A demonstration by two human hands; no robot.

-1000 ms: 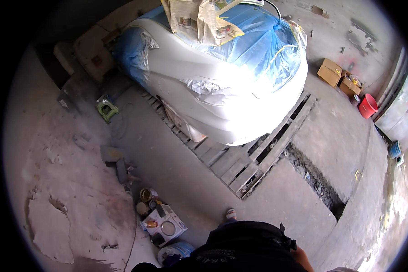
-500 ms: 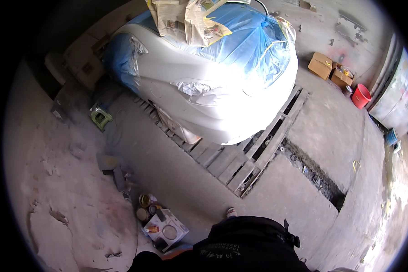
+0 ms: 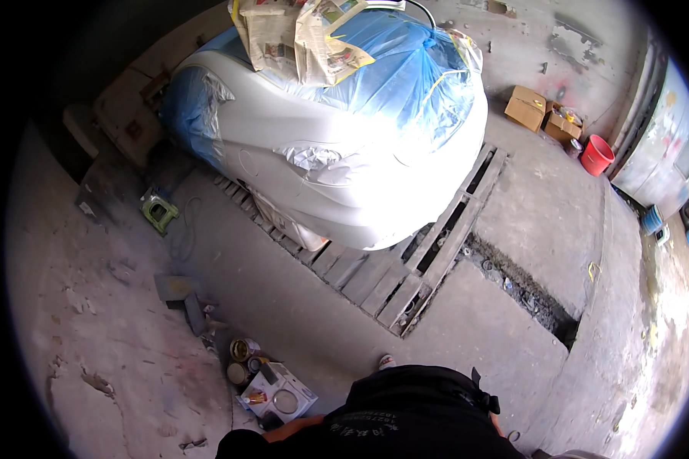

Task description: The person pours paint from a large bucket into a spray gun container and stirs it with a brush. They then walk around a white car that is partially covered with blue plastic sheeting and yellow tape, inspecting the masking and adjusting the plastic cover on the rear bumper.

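Note:
A white vehicle (image 3: 375, 191) stands ahead of me, partly masked with blue plastic sheeting (image 3: 398, 69) and brown paper (image 3: 291, 38); crinkled wrap covers a recess in its front. Below me is my dark top (image 3: 406, 413). A strip of my left forearm (image 3: 291, 428) and a sliver of my right arm (image 3: 496, 424) show at the lower edge; both hands are hidden, so what they hold or touch cannot be seen. A white box (image 3: 275, 390) with a round object on top and several cans (image 3: 245, 349) sit on the floor near me at the lower left.
Wooden slats (image 3: 390, 291) lie beside the vehicle, near an open trench (image 3: 513, 283) with debris. A green stool-like object (image 3: 161, 210) and grey pieces (image 3: 176, 291) lie leftward. Cardboard boxes (image 3: 524, 107), a red bucket (image 3: 597, 157) and a metal door (image 3: 658, 138) stand rightward.
The vehicle and surroundings have shifted leftward in the view over the last second as my head moved. My left forearm has become visible at the bottom; the vehicle's masking looks unchanged.

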